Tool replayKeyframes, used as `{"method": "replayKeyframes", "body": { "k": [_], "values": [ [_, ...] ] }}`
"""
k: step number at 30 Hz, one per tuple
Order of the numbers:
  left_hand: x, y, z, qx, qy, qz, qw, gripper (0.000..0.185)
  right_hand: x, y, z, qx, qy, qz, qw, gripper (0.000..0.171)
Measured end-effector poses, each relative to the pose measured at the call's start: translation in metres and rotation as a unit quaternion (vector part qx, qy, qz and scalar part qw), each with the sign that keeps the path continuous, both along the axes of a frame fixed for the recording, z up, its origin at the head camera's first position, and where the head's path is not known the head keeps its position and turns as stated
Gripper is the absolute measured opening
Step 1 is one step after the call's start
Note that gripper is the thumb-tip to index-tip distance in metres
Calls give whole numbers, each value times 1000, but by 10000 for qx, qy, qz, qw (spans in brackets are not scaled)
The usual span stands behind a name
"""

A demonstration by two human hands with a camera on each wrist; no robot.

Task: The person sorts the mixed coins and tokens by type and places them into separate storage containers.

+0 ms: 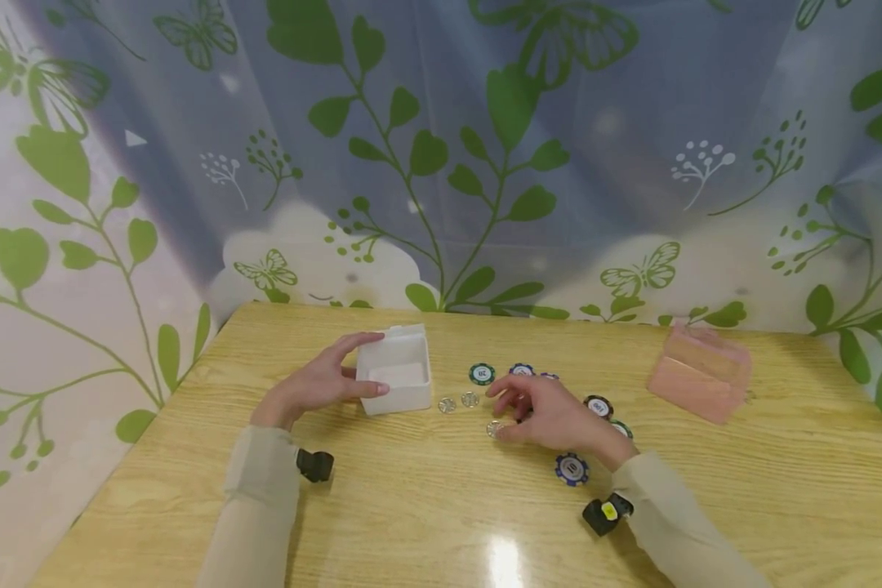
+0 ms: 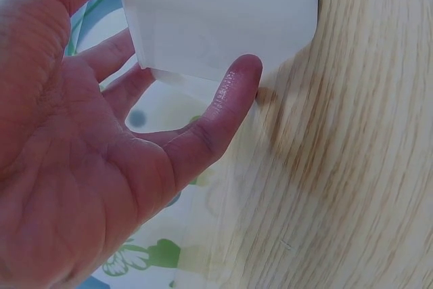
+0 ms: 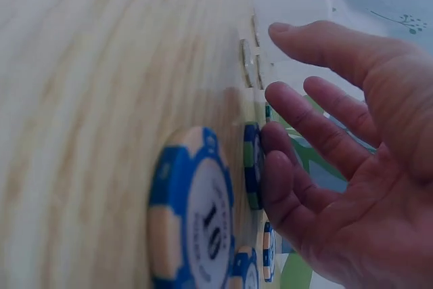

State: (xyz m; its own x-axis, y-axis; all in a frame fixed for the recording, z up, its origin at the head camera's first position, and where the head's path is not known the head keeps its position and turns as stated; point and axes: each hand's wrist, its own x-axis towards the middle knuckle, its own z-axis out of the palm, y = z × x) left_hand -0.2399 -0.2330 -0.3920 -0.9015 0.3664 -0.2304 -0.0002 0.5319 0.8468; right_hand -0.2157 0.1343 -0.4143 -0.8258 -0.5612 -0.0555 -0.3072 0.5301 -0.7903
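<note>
My left hand [image 1: 316, 385] holds an open white box [image 1: 400, 400] by its left side, with the thumb on the near rim and fingers at the far rim. In the left wrist view a fingertip presses on the wall of the white box [image 2: 223, 18]. Low over the table, my right hand [image 1: 554, 412] has its fingers loosely spread and nothing in them. Its thumb is right beside a small silvery coin [image 1: 493, 429]. Two more coins [image 1: 470, 399] lie between the box and this hand. In the right wrist view, fingertips hang close by a dark blue and green poker chip [image 3: 254, 166].
Several poker chips lie around the right hand: a green chip [image 1: 482, 374], a black chip [image 1: 599, 407] and a blue chip marked 10 [image 1: 572, 469] among them. A pink translucent pouch [image 1: 694, 388] lies at the back right. Behind the table hangs a printed curtain [image 1: 441, 163].
</note>
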Motion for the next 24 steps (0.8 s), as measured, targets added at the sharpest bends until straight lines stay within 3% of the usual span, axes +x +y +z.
{"method": "replayKeyframes", "body": {
  "k": [11, 24],
  "values": [
    [0, 0, -1, -15, 5, 41, 10000, 87, 1, -9, -3, 532, 561, 103, 9970, 43],
    [-2, 0, -2, -36, 57, 48, 10000, 88, -1, -16, 3, 822, 473, 130, 9954, 36]
  ]
}}
